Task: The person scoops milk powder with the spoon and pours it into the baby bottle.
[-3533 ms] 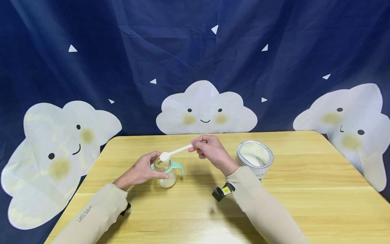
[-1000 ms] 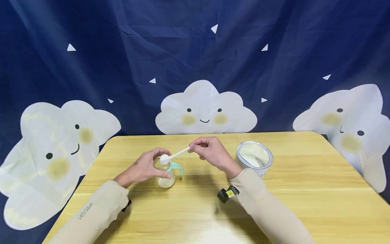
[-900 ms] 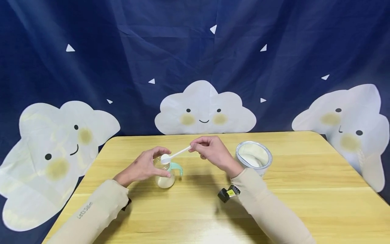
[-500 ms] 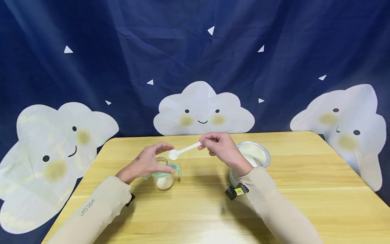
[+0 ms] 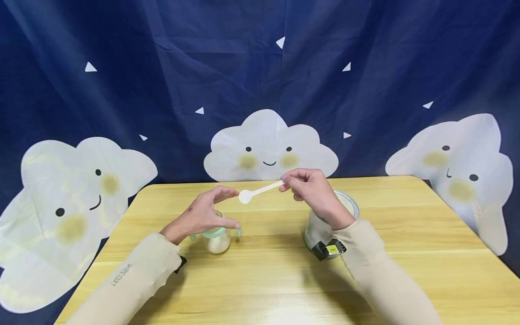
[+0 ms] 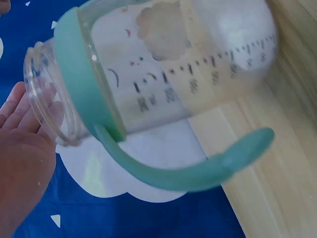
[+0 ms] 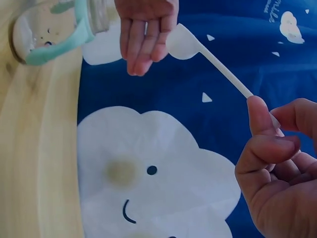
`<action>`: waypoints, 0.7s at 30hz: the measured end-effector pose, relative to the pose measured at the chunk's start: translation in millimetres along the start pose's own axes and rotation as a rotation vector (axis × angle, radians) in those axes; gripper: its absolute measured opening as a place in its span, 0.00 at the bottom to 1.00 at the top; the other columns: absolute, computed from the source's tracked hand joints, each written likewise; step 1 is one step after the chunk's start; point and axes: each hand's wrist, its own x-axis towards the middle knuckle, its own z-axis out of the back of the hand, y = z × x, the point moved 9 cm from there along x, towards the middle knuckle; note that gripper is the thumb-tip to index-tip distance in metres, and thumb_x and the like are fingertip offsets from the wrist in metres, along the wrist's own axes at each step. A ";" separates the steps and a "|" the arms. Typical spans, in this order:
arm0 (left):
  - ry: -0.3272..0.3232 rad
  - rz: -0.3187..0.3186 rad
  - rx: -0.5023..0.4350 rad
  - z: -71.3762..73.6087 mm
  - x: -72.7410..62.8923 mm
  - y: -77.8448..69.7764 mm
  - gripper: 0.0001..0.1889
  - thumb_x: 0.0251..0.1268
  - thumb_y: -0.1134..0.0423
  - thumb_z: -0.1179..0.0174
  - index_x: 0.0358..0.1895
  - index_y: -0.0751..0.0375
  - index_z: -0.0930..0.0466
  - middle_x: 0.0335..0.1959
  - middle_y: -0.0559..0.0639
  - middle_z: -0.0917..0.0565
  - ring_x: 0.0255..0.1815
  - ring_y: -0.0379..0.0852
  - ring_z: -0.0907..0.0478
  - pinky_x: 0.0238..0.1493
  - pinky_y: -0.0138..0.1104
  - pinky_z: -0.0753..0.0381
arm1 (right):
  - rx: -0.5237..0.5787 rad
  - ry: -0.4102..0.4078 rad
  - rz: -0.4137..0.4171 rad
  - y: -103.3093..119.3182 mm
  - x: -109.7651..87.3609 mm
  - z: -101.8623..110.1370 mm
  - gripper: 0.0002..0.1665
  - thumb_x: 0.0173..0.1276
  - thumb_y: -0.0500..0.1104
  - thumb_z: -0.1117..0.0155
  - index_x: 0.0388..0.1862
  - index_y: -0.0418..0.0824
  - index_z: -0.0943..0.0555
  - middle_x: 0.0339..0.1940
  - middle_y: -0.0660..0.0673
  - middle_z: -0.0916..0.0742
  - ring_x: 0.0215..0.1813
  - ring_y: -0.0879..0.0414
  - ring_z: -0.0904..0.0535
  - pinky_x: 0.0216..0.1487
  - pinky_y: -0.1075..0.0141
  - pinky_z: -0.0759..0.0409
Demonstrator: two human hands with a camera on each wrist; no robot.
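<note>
Pinched by its handle end in my right hand (image 5: 313, 187) is a white measuring scoop (image 5: 245, 197). It is held up in the air, its bowl toward the left. My left hand (image 5: 201, 213) is off the bottle, fingers and thumb spread apart. Its fingertips come close to the scoop's bowl in the head view. Below that hand a clear baby bottle (image 5: 218, 244) stands upright on the table, capless, with a mint-green collar and two handles. Pale powder lies in its bottom. The left wrist view shows the bottle's graduated wall (image 6: 163, 94) and bare threaded neck (image 6: 47, 94).
Partly behind my right wrist, an open powder tin (image 5: 316, 232) with a metal rim stands on the wooden table (image 5: 260, 275). A blue curtain (image 5: 235, 58) printed with clouds hangs past the table's far edge. Both wrists carry small black cameras.
The scoop's bowl was over the bottle mouth, and my right hand has since moved it up and to the right. My left hand has let go of the bottle's neck and risen.
</note>
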 end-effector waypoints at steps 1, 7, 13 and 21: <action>0.000 0.001 -0.002 -1.4 0.8 -1.2 0.42 0.42 0.57 0.17 0.63 0.63 0.26 0.65 0.56 0.22 0.70 0.54 0.31 0.52 0.45 0.18 | -0.002 -0.005 0.002 1.1 -0.1 2.4 0.12 0.67 0.33 0.45 0.43 0.26 0.18 0.26 0.49 0.12 0.26 0.62 0.25 0.24 0.74 0.33; -0.007 -0.012 0.022 -7.7 7.0 -6.9 0.42 0.41 0.59 0.17 0.63 0.64 0.27 0.64 0.56 0.22 0.70 0.53 0.30 0.70 0.49 0.32 | -0.003 -0.018 0.006 4.2 -0.7 15.1 0.10 0.68 0.33 0.43 0.41 0.26 0.18 0.25 0.50 0.12 0.23 0.64 0.31 0.23 0.74 0.33; -0.001 -0.016 0.013 -14.1 13.6 -10.7 0.44 0.42 0.59 0.17 0.66 0.65 0.30 0.65 0.56 0.23 0.71 0.54 0.31 0.71 0.48 0.33 | -0.022 -0.039 0.001 3.5 -3.4 28.2 0.11 0.66 0.33 0.45 0.42 0.26 0.18 0.24 0.52 0.13 0.19 0.64 0.35 0.21 0.75 0.36; 0.005 -0.027 -0.029 -23.3 19.4 -19.5 0.46 0.43 0.60 0.18 0.68 0.65 0.33 0.68 0.56 0.27 0.71 0.52 0.32 0.72 0.41 0.35 | -0.059 -0.058 0.008 3.5 -8.2 43.9 0.13 0.66 0.32 0.45 0.43 0.24 0.19 0.24 0.51 0.13 0.19 0.64 0.32 0.21 0.75 0.33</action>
